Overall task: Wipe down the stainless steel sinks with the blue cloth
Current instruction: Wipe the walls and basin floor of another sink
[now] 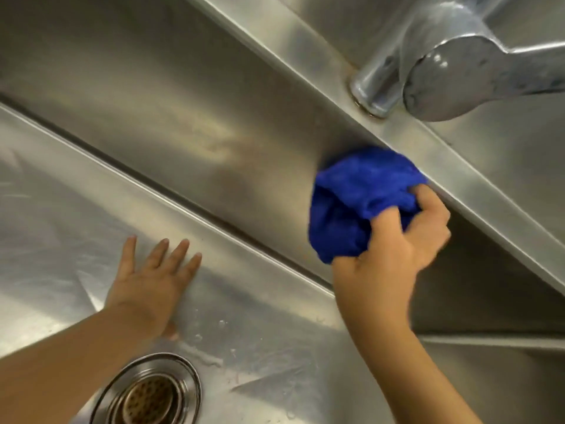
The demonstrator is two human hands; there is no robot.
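Note:
I look down into a stainless steel sink [183,133]. My right hand [394,249] grips a bunched blue cloth [351,203] and presses it against the upper part of the sink's back wall, just under the rim ledge [443,157]. My left hand [153,286] lies flat with spread fingers on the sink's floor, left of the cloth and apart from it.
A chrome faucet [443,71] rises from the ledge at the upper right, above the cloth. A round drain strainer [149,396] sits in the sink floor near the bottom edge, just below my left forearm. Water droplets lie on the floor near the drain.

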